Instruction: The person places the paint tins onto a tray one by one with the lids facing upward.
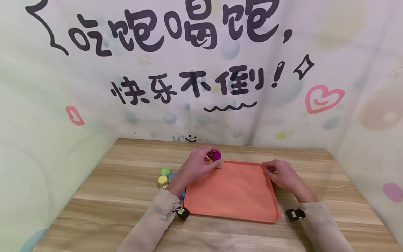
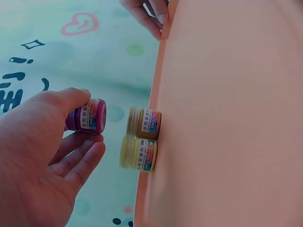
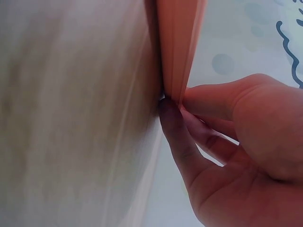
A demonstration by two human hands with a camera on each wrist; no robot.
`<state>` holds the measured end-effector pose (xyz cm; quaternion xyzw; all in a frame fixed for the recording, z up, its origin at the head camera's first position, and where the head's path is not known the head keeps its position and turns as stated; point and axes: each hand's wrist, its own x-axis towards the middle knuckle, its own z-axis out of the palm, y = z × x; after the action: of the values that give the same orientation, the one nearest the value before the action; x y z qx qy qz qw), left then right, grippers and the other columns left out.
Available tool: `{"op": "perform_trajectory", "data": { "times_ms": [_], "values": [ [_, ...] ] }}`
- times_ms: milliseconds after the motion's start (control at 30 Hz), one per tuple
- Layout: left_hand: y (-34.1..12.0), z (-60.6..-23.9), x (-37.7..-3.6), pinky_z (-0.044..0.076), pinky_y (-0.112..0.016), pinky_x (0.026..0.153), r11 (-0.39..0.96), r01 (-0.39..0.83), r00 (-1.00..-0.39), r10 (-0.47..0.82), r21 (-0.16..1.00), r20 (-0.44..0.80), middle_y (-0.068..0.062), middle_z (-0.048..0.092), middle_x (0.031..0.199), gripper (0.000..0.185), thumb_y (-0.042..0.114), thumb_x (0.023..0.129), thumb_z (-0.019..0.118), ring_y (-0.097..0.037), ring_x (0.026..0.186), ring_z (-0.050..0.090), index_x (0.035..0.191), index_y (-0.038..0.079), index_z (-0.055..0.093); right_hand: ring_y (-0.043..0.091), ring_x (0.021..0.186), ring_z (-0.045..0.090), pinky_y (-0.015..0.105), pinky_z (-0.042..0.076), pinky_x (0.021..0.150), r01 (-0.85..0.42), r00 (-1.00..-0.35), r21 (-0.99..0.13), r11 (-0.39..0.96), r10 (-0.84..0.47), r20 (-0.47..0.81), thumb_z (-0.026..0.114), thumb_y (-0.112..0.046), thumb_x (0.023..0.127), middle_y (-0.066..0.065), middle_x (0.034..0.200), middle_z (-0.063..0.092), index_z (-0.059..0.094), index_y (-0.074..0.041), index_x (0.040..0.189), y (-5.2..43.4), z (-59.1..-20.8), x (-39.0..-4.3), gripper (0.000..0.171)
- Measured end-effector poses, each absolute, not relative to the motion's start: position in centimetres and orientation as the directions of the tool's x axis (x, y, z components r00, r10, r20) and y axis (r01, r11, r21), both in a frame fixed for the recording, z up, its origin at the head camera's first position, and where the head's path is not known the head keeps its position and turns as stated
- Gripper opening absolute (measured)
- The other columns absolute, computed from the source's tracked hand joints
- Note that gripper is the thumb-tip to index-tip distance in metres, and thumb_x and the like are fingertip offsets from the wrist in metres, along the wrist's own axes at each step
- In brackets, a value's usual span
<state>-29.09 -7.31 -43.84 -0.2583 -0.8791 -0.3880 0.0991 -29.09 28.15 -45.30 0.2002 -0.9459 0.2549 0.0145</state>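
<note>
My left hand (image 1: 197,161) pinches a small purple paint jar (image 2: 93,116) between thumb and fingers, above the far left part of an orange tray (image 1: 233,190). In the left wrist view, an ochre paint jar (image 2: 150,124) and a yellow paint jar (image 2: 144,153) stand side by side on the tray by its rim, just apart from the purple one. My right hand (image 1: 281,172) grips the tray's far right corner. Up close in the right wrist view, its thumb and fingers (image 3: 173,120) pinch the tray's edge (image 3: 177,47).
Left of the tray, partly behind the left forearm, lie a green jar (image 1: 165,171), a yellow-lidded jar (image 1: 162,180) and blue items (image 1: 182,194). The wooden table (image 1: 104,196) meets a printed cloth backdrop (image 1: 220,122) at the back and sides.
</note>
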Motion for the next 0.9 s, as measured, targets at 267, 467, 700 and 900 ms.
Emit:
{"op": "perform_trajectory", "data": {
  "times_ms": [267, 467, 700, 900],
  "values": [
    [-6.5, -43.7, -29.2, 0.066, -0.036, 0.091, 0.555, 0.53, -0.847, 0.383, 0.641, 0.368, -0.002, 0.077, 0.116, 0.033, 0.027, 0.099, 0.081, -0.017, 0.104, 0.073, 0.128, 0.013, 0.073, 0.033, 0.095, 0.077, 0.05, 0.066, 0.083, -0.378, -0.923, -0.475, 0.794, -0.365, 0.124, 0.074, -0.003, 0.1, 0.024, 0.112, 0.077, 0.077, 0.007, 0.123, 28.2, -45.2, -29.0, 0.026],
    [-6.0, -43.6, -29.4, 0.065, -0.042, 0.094, 0.536, 0.546, -0.837, 0.386, 0.644, 0.388, -0.003, 0.077, 0.115, 0.029, 0.025, 0.099, 0.082, -0.018, 0.105, 0.073, 0.124, 0.012, 0.073, 0.034, 0.095, 0.077, 0.051, 0.066, 0.083, -0.383, -0.921, -0.476, 0.791, -0.369, 0.127, 0.074, -0.003, 0.099, 0.025, 0.113, 0.077, 0.077, 0.008, 0.123, 28.2, -45.2, -29.0, 0.026],
    [-4.8, -43.9, -29.7, 0.065, -0.039, 0.094, 0.545, 0.537, -0.842, 0.39, 0.644, 0.372, -0.002, 0.077, 0.116, 0.032, 0.026, 0.098, 0.083, -0.018, 0.106, 0.072, 0.126, 0.012, 0.074, 0.034, 0.098, 0.077, 0.05, 0.066, 0.085, -0.358, -0.929, -0.488, 0.796, -0.353, 0.107, 0.073, -0.003, 0.1, 0.024, 0.115, 0.077, 0.076, 0.007, 0.124, 28.2, -45.2, -29.0, 0.027],
    [-4.0, -44.1, -30.0, 0.064, -0.034, 0.094, 0.563, 0.52, -0.853, 0.388, 0.643, 0.35, 0.002, 0.076, 0.117, 0.033, 0.027, 0.098, 0.083, -0.013, 0.107, 0.071, 0.128, 0.016, 0.073, 0.034, 0.098, 0.077, 0.05, 0.066, 0.085, -0.358, -0.93, -0.485, 0.798, -0.352, 0.106, 0.073, -0.003, 0.1, 0.024, 0.114, 0.077, 0.076, 0.007, 0.125, 28.2, -45.2, -29.0, 0.027]
  ]
}}
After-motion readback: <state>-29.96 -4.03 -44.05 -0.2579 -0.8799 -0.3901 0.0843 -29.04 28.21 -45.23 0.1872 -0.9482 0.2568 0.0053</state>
